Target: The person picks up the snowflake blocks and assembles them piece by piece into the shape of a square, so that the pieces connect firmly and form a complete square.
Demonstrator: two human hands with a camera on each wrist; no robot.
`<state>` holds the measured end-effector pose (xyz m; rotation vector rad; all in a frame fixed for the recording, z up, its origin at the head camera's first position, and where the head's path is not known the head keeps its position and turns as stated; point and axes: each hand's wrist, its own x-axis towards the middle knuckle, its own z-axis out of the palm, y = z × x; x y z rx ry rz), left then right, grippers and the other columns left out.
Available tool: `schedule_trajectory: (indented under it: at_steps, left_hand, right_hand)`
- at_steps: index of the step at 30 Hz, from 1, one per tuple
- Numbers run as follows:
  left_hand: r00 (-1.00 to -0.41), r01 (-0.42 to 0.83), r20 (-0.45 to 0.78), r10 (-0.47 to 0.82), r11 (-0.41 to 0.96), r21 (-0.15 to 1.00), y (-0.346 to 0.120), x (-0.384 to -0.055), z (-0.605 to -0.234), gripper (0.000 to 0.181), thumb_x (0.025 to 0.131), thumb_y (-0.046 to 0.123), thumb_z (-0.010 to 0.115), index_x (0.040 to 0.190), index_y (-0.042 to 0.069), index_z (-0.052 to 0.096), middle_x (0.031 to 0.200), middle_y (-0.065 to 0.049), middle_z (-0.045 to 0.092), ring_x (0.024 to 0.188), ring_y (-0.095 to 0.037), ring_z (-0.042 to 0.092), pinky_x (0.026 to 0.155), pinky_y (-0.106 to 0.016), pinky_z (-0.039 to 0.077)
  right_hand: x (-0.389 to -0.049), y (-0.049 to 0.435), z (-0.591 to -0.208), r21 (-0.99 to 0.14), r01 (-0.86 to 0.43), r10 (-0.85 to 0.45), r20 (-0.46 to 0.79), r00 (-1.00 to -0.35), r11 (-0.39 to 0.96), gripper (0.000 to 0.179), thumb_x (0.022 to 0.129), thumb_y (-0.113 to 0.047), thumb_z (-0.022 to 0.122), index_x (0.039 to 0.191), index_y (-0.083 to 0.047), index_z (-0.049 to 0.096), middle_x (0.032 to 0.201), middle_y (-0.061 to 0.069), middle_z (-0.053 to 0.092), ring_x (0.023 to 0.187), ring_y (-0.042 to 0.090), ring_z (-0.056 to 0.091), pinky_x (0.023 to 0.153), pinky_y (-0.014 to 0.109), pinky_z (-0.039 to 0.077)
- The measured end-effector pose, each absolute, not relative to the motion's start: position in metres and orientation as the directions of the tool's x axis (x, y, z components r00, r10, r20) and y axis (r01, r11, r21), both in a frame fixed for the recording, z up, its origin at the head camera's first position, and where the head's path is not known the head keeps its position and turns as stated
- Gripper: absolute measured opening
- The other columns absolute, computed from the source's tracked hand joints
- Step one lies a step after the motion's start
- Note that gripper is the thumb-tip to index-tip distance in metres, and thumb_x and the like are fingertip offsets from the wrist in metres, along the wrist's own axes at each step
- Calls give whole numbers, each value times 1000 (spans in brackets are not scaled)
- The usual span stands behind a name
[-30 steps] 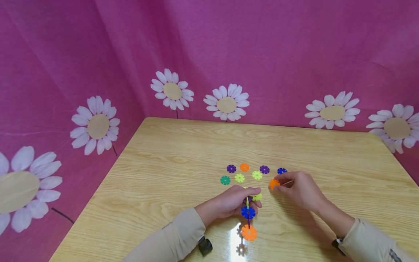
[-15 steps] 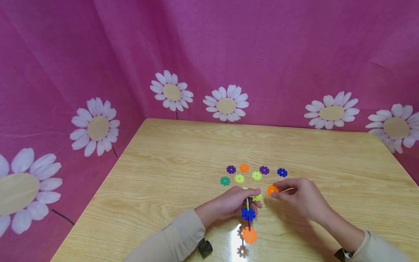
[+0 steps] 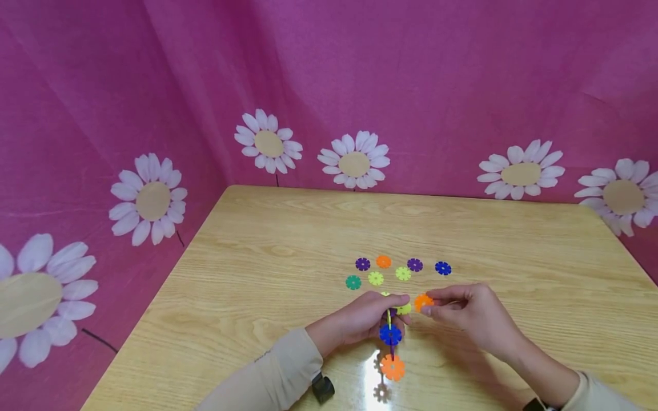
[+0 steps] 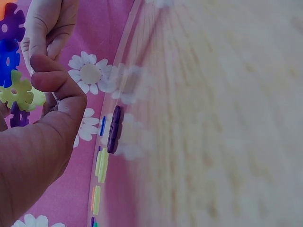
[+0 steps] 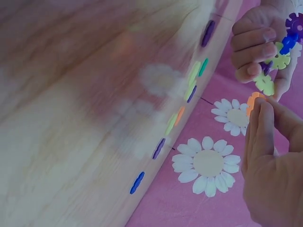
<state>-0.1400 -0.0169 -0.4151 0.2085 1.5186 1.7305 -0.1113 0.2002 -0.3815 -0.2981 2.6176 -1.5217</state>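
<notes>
Table [image 3: 267, 240] below, left hand [image 3: 366, 317] grips partly hidden chain [image 3: 390, 335], right hand [image 3: 480, 317] pinches orange disc [image 3: 422, 302].

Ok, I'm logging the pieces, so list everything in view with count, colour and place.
Table: 1, light brown, under discs
Cloth: at least 1, pink, around table
Flowers: 6, white and tan, on cloth, head view
Disc chain: 1, multicoloured, in left grip
Held disc: 1, orange, in right grip
Purple discs: 3, purple, on table, one only in wrist views
Yellow discs: 3, yellow, on table, one mostly behind left grip
Green disc: 1, green, table, leftmost in head view
Blue disc: 1, blue, table, rightmost there
Loose orange disc: 1, orange, table, between purple discs
Wrist devices: 2, black, at wrists
Sleeves: 2, beige, on forearms
Left grip: 1, bare, on disc chain
Right grip: 1, bare, on held disc
</notes>
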Motion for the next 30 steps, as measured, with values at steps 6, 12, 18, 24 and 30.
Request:
schedule_trajectory:
  at_steps: [6, 12, 18, 24, 30]
  left_hand:
    - [-668, -445, -364, 649, 44, 895, -17, -139, -416, 65, 87, 49, 55, 98, -15, 60, 71, -5, 63, 62, -12, 60, 58, -25, 53]
    - [-664, -451, -369, 650, 46, 892, -16, -139, -415, 64, 87, 49, 55, 97, -14, 61, 70, -4, 63, 61, -11, 60, 57, -25, 53]
    - [-661, -455, -371, 653, 45, 890, -16, -139, -414, 62, 87, 48, 56, 95, -13, 62, 70, -5, 63, 61, -11, 60, 57, -24, 52]
    - [-675, -425, -363, 642, 63, 903, -15, -139, -413, 63, 87, 50, 55, 97, -12, 63, 72, -6, 63, 66, -13, 60, 61, -24, 52]
    - [-668, -405, -340, 661, 60, 912, -15, -141, -414, 64, 88, 50, 53, 99, -12, 62, 71, -5, 62, 70, -13, 59, 59, -23, 51]
  right_hand:
    - [-107, 196, -383, -904, -84, -196, 0, -981, 420, 35, 72, -28, 78, 96, -4, 70, 91, 7, 70, 75, 17, 68, 63, 32, 55]
    - [-104, 195, -384, -919, -77, -177, 8, -984, 386, 35, 73, -27, 78, 96, -3, 70, 91, 7, 70, 77, 17, 68, 65, 31, 55]
    - [-103, 192, -382, -931, -23, -183, -48, -982, 364, 39, 73, -29, 78, 99, -2, 69, 93, 8, 70, 80, 18, 68, 67, 30, 55]
    - [-105, 192, -383, -930, 65, -162, -131, -978, 361, 45, 72, -33, 78, 104, -2, 68, 94, 9, 70, 83, 19, 67, 70, 29, 54]
    - [-107, 193, -389, -951, 142, -169, -192, -967, 274, 47, 73, -26, 78, 108, 3, 63, 93, 13, 69, 85, 24, 67, 73, 33, 54]
